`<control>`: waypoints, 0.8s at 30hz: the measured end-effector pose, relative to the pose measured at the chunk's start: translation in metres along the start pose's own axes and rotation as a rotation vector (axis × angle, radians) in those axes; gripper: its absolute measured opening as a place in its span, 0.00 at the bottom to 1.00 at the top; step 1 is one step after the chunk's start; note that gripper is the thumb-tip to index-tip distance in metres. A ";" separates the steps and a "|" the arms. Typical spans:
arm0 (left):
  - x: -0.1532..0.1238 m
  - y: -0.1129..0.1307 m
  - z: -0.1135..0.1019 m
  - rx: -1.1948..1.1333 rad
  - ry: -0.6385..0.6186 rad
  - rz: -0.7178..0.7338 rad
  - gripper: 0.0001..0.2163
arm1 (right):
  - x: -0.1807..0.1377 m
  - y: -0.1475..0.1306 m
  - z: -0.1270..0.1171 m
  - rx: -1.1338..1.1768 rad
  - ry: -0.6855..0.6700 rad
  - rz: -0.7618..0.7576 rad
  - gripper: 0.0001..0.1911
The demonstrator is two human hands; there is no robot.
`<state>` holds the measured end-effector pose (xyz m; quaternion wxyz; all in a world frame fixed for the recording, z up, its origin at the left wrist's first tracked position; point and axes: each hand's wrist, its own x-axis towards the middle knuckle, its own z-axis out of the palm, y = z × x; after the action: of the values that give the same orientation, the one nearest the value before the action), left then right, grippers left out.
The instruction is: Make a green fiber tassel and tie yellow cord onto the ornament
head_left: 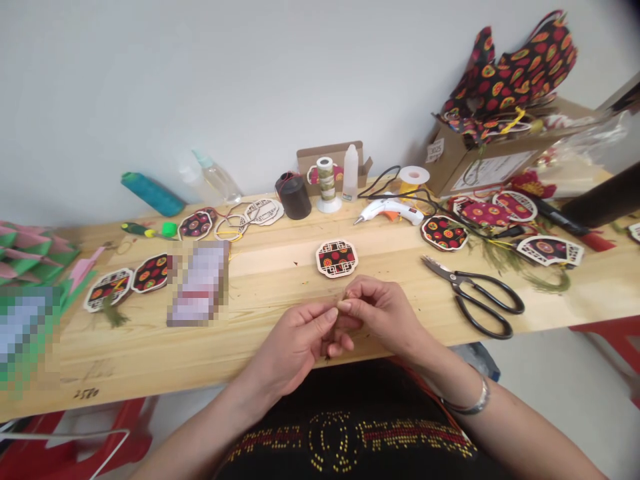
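My left hand (300, 340) and my right hand (383, 313) meet at the near edge of the wooden table (150, 347). Both are closed in a pinch, fingertips touching each other around something thin that I cannot make out. Just beyond them lies a small ornament (337, 258) with a white lattice frame and red-and-black patterned cloth. Black-handled scissors (475, 293) lie to the right of my right hand.
A white glue gun (390, 211), a black thread spool (294, 195), a white spool (326, 183) and a glue bottle (351, 172) stand at the back. More ornaments lie left (150, 272) and right (444, 232). A cardboard box (480, 167) with patterned cloth stands back right.
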<state>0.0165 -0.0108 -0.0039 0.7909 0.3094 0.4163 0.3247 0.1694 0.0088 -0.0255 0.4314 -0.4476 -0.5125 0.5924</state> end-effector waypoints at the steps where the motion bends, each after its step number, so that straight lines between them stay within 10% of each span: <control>1: 0.000 -0.001 0.000 0.015 0.009 0.002 0.08 | 0.000 0.000 0.000 -0.001 -0.001 0.003 0.13; 13: 0.001 -0.004 0.002 0.101 0.112 0.052 0.08 | -0.001 -0.004 0.005 0.151 -0.103 0.049 0.13; 17: -0.003 -0.003 -0.001 0.134 0.152 0.055 0.07 | 0.004 -0.010 -0.010 0.118 0.111 -0.006 0.10; 20: -0.011 0.009 -0.006 0.079 0.233 0.112 0.06 | 0.010 -0.016 -0.032 -0.129 0.302 -0.152 0.07; 24: -0.024 0.030 -0.015 0.051 0.348 0.287 0.03 | 0.010 -0.010 -0.047 -0.723 0.159 -0.298 0.06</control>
<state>-0.0144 -0.0084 0.0229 0.6448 0.3248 0.5062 0.4717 0.2134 0.0302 -0.0199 0.3654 -0.5359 -0.7123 0.2683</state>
